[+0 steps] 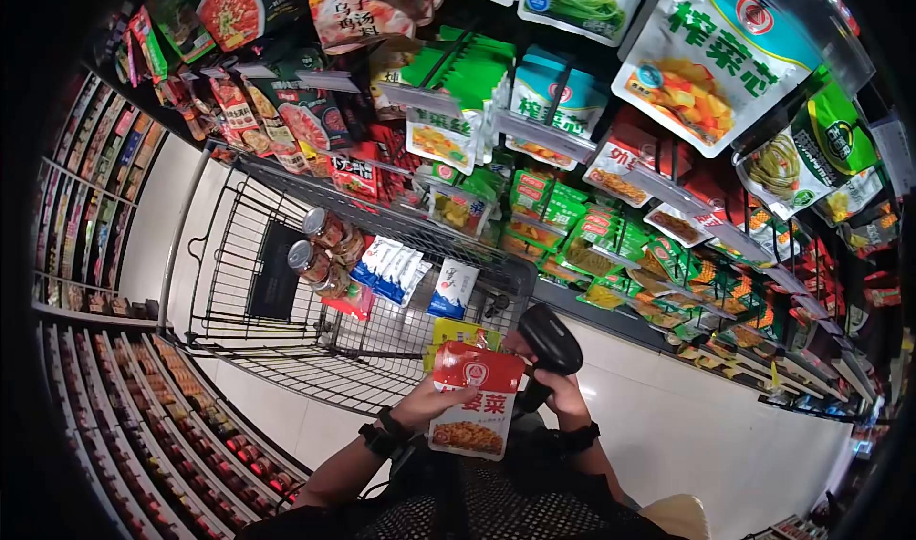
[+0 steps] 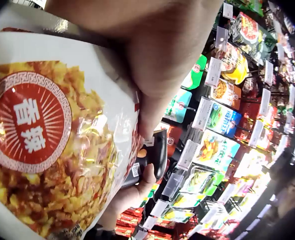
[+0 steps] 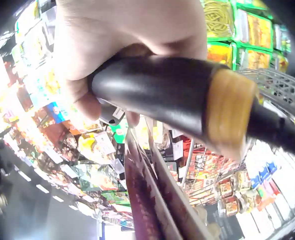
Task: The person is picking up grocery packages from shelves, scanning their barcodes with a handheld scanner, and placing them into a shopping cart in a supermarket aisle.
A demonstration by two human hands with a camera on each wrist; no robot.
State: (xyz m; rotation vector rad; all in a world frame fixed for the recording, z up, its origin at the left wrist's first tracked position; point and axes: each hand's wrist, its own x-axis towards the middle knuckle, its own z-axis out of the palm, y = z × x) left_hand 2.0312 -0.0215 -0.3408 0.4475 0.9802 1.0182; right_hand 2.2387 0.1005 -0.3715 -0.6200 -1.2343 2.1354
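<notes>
My left hand (image 1: 426,404) grips a red and white food pouch (image 1: 469,402) in front of my body, its printed face up in the head view. In the left wrist view the pouch (image 2: 47,145) fills the left side, and the left hand (image 2: 160,55) bends over its edge. My right hand (image 1: 565,399) holds a black handheld scanner (image 1: 551,340) just right of the pouch. In the right wrist view the right hand (image 3: 132,30) wraps round its black handle (image 3: 152,92), and thin pouch edges (image 3: 155,190) show below. Green-yellow packets (image 1: 456,332) show behind the pouch.
A wire shopping cart (image 1: 286,373) stands ahead, holding lidded jars (image 1: 307,259), blue and white packs (image 1: 389,271) and a red pack. Shelves of hanging pouches (image 1: 553,206) run along the top and right. Other stocked shelves (image 1: 172,425) stand at the left.
</notes>
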